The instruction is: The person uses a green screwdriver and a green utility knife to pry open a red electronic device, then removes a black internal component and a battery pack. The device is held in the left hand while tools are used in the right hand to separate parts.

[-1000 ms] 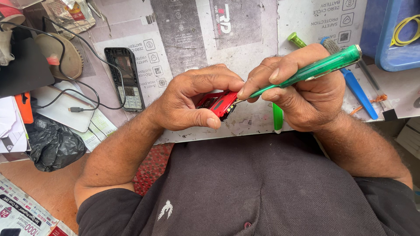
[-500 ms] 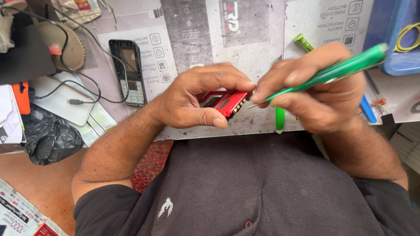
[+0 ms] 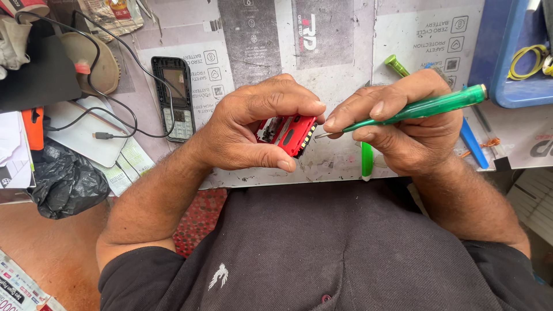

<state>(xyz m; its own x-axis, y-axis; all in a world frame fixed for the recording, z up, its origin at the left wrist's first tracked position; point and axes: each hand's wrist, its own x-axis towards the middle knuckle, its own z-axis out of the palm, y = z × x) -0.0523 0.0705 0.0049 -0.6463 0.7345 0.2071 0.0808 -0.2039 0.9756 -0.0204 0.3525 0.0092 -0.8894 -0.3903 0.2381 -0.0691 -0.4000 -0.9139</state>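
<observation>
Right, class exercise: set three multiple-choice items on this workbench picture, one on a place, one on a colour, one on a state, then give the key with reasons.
1. Where does the black phone frame lie?
A. On the bench, to the outer side of the left hand
B. In the blue tray
C. On the person's lap

2. What colour is the handle of the screwdriver in the right hand?
A. Yellow
B. Green
C. Black

3. How is the red phone part held?
A. Lying loose on the bench
B. Gripped in the left hand, above the bench
C. Clamped in a vice

Key:
1 A, the frame lies flat on the bench beyond the left wrist, beside a black cable.
2 B, the translucent handle is plainly green.
3 B, left thumb and fingers close round it, with the screwdriver tip at its edge.
</observation>
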